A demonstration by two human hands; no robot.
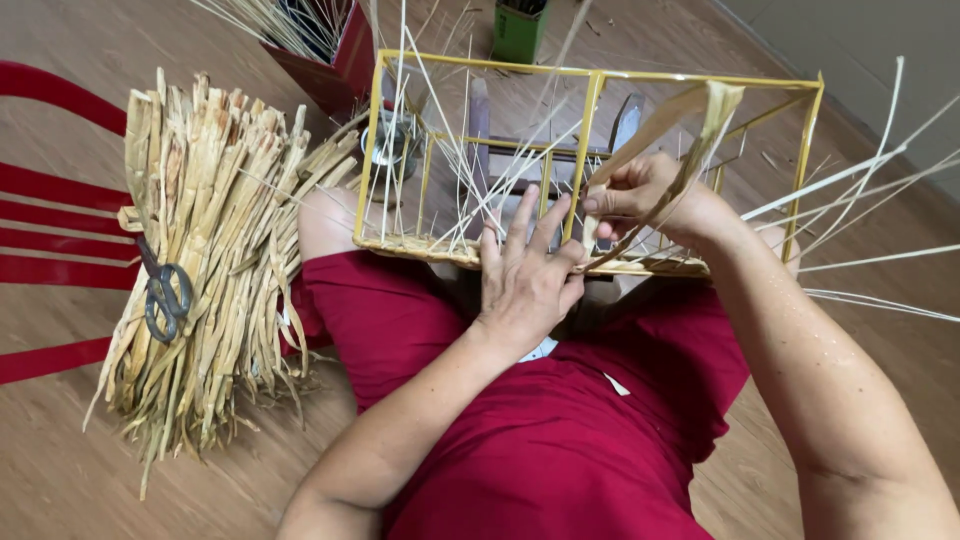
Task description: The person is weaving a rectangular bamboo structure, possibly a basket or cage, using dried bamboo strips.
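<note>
A yellow metal box frame [595, 110] rests on my lap, with thin pale reeds standing up from a woven base along its near edge [430, 245]. My left hand [525, 270] lies flat with fingers spread against the woven edge beside a yellow upright bar. My right hand [640, 195] pinches a flat tan straw strip [690, 125] that loops up over the frame's top rail. Both hands sit close together at the frame's near side.
A thick bundle of dried straw [205, 250] lies on a red chair [50, 190] to the left, with grey scissors [165, 295] on top. A dark red box [335, 50] holding reeds and a green container [520, 30] stand on the wooden floor behind. Loose reeds [880, 170] fan out to the right.
</note>
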